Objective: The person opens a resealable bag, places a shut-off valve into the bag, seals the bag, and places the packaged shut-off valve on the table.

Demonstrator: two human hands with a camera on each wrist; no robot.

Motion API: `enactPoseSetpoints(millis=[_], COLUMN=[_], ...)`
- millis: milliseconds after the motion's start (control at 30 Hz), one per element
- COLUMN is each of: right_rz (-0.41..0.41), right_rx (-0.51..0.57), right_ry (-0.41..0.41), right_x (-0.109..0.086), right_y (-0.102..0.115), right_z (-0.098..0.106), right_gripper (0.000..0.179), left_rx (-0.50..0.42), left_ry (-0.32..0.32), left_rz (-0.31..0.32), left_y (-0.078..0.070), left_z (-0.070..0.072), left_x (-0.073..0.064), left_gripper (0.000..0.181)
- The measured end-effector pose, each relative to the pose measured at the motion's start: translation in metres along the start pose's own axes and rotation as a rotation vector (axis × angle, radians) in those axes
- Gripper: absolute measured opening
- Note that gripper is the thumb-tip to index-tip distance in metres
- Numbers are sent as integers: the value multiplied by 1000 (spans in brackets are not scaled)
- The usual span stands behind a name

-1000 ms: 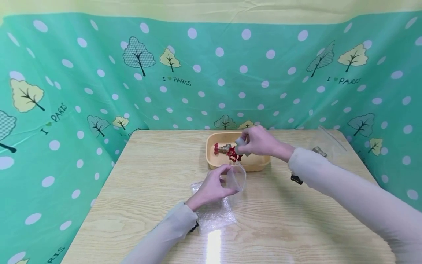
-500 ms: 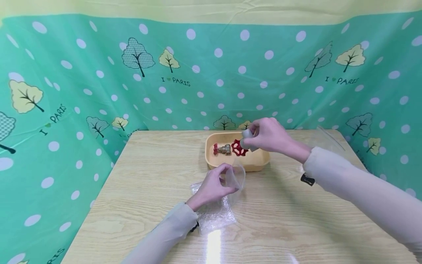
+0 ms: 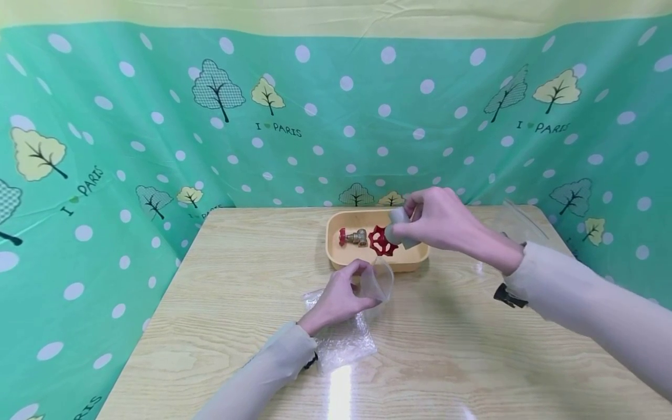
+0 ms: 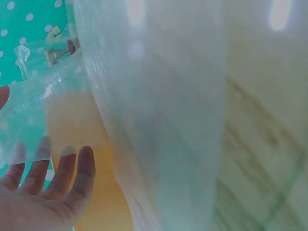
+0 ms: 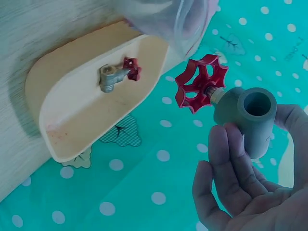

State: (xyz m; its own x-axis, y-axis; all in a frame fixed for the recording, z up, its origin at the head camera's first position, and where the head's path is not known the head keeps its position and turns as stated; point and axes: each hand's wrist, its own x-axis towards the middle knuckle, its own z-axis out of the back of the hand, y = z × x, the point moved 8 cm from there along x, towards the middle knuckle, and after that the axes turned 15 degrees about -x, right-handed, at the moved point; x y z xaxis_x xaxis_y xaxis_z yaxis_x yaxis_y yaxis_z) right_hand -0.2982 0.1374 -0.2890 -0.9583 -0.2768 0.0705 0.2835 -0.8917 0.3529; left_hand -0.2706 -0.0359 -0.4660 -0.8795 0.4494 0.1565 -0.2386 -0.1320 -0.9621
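Note:
My left hand (image 3: pixel 338 296) holds a clear plastic bag (image 3: pixel 387 280) by its edge, in front of the tray. The bag's mouth gapes open in the head view; its film (image 4: pixel 29 115) also covers some fingertips in the left wrist view. My right hand (image 3: pixel 446 221) grips a grey-bodied valve (image 5: pixel 250 120) with a red handwheel (image 5: pixel 202 83), held up above the tray. The thumb and fingers lie around the grey body, with the wheel pointing away from the palm. A smaller brass valve (image 5: pixel 109 79) with a red wheel lies in the beige tray (image 3: pixel 332 254).
A flat, bubble-textured clear bag (image 3: pixel 343 347) lies on the wooden table (image 3: pixel 226 326) under my left hand. Towards the back right rests another clear bag (image 3: pixel 517 221). A green dotted curtain (image 3: pixel 315 146) stands behind and along the sides.
My right hand has lifted the grey valve and moved slightly right, so the red wheel and the brass valve show more. The left hand and its bag have stayed nearly still.

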Motion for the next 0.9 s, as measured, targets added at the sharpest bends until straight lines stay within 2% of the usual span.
enactPoseSetpoints(millis=[233,333,500,700,900], right_rz=[-44,-49,-7,13,4], right_rx=[-3,4,-3,0,11], right_ry=[20,44,56,70,92], right_x=[-16,-22,-30,-32,-30], right_y=[3,6,15,17,15], right_z=[6,3,-6,-14,-19], right_gripper=[39,35,27,26,29], left_rx=[-3,-8,-26,-57,-62], left_ry=[-16,-21,-37,-30,-26], left_rz=[14,19,18,-6,4], left_y=[1,2,0,-2,-2], left_z=[1,1,2,2,2], left_x=[-1,-1,-2,-1,-1], left_gripper=[67,66,60,58,64])
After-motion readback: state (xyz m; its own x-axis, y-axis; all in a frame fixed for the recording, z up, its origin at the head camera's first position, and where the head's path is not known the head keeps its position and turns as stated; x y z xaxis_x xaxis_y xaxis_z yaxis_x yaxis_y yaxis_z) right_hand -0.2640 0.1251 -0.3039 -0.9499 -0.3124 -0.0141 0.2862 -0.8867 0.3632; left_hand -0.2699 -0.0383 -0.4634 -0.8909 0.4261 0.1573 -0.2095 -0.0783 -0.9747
